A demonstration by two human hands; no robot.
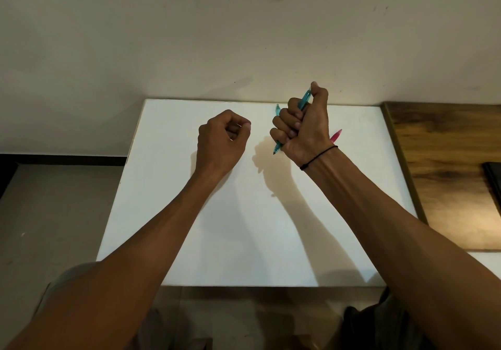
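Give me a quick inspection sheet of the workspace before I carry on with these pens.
Surface: white table, arm shadows on it.
Job's things: teal pen in the fist; second teal end and pink pen show behind it, grip unclear.
Clutter: nothing seen.
Grippers: right hand grips the teal pen; left hand curled, holding nothing.
Cables: nothing seen.
Surroundings: wooden top at right, dark object on it; wall behind.
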